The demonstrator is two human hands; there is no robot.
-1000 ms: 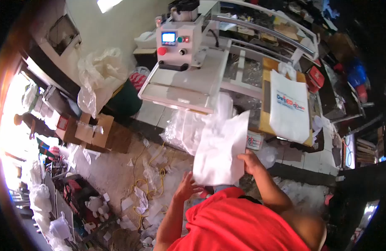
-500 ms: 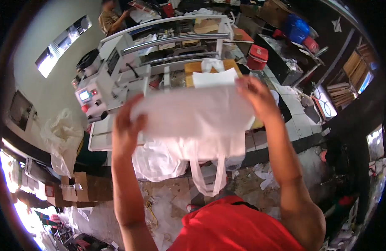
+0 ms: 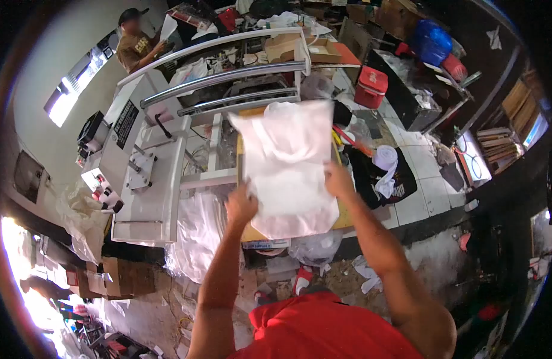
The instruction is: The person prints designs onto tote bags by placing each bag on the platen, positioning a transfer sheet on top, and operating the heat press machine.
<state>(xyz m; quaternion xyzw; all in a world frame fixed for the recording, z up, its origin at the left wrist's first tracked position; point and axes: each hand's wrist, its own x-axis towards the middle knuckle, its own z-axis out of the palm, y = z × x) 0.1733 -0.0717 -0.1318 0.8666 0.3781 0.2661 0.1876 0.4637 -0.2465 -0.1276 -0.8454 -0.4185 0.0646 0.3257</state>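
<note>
A white tote bag [image 3: 291, 182] is spread in front of me over a yellowish board [image 3: 243, 146], its far end lifted and rumpled. My left hand [image 3: 242, 205] is closed at the bag's left edge. On the opposite edge my right hand [image 3: 338, 180] grips the fabric, fingers curled. The bag hides most of the board, and its handles cannot be made out clearly.
Left of the board stands a white press machine [image 3: 153, 194] with metal bars [image 3: 222, 82] behind. A black cloth [image 3: 380, 179] with a white roll [image 3: 386, 160] lies right. Further back are a red box [image 3: 370, 87] and a person [image 3: 135, 45] holding paper.
The bag has gone from being held up, blurred, with handles hanging toward me, to lying over the board. Both hands have come lower and closer together. My view has shifted slightly.
</note>
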